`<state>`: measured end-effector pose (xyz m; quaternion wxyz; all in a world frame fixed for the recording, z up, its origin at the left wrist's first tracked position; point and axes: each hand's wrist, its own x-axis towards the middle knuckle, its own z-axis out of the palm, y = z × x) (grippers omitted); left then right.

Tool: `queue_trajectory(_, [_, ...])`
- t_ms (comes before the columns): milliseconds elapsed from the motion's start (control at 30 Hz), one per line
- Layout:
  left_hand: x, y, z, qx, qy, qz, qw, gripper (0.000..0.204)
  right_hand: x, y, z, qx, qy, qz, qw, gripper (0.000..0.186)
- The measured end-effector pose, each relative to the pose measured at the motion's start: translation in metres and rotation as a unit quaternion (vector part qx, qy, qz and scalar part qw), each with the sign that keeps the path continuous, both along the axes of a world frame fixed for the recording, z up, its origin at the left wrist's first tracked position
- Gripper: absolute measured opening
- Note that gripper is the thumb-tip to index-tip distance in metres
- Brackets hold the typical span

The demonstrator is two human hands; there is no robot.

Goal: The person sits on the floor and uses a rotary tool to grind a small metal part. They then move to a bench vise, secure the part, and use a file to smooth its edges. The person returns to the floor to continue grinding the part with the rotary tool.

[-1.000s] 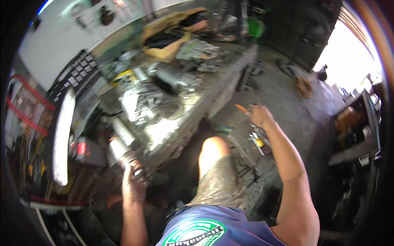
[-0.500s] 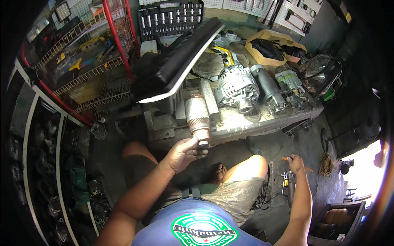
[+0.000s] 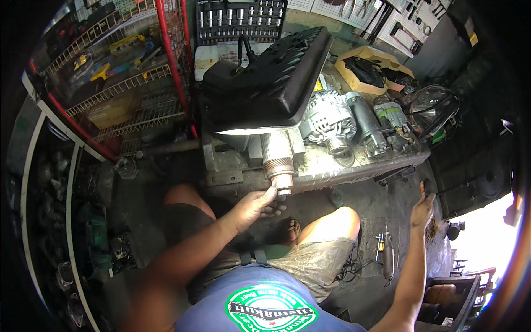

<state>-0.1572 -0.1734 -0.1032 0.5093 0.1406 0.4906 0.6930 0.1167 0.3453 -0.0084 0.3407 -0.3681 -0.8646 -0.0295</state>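
Observation:
My left hand (image 3: 255, 209) is closed round the lower shaft end of a motor armature (image 3: 278, 166), a ridged metal cylinder with a copper band. The armature stands nearly upright, close to the metal jaws of a vise (image 3: 255, 149) at the bench's front edge. A black floodlight (image 3: 265, 83) hangs over it and hides its top. Out to the right, away from the bench, my right hand (image 3: 422, 210) is closed on a thin orange stick (image 3: 422, 188), of which only a short end shows.
An alternator (image 3: 329, 119), a grey cylindrical motor (image 3: 365, 122) and an open cardboard box (image 3: 359, 69) occupy the workbench (image 3: 310, 180). Red-framed wire shelving (image 3: 166, 66) rises at left. A socket set (image 3: 238, 19) stands behind. Tools (image 3: 388, 254) lie on the floor at right.
My right hand has swung farther right and up with the orange stick, now seen nearly end-on. The view has shifted; the floodlight covers more of the vise and armature. My left hand keeps its hold.

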Motion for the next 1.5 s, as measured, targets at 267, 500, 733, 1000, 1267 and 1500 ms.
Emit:
queue_trajectory(267, [0.012, 0.014, -0.002, 0.139, -0.185, 0.034, 0.972, 0.059, -0.055, -0.280, 0.082, -0.300, -0.269, 0.265, 0.876, 0.048])
queue_trajectory(500, [-0.013, 0.026, -0.009, 0.255, -0.275, -0.016, 0.927, 0.051, -0.132, -0.363, 0.067, -0.343, -0.156, 0.367, 0.850, 0.044])
queue_trajectory(733, [-0.010, 0.028, -0.024, 0.334, -0.282, 0.013, 0.899, 0.037, -0.162, -0.378, 0.066, -0.502, -0.107, 0.282, 0.811, 0.026])
queue_trajectory(1000, [-0.018, 0.024, -0.022, 0.328, -0.361, -0.002, 0.873, 0.061, -0.142, -0.358, 0.009, -0.298, -0.072, 0.382, 0.872, 0.014])
queue_trajectory(1267, [-0.019, 0.024, -0.024, 0.349, -0.325, -0.020, 0.879, 0.060, -0.110, -0.355, -0.020, -0.376, 0.031, 0.387, 0.841, 0.026])
queue_trajectory(1500, [-0.016, 0.021, -0.023, 0.362, -0.345, -0.026, 0.866, 0.058, -0.115, -0.361, -0.032, -0.344, -0.029, 0.353, 0.870, 0.028])
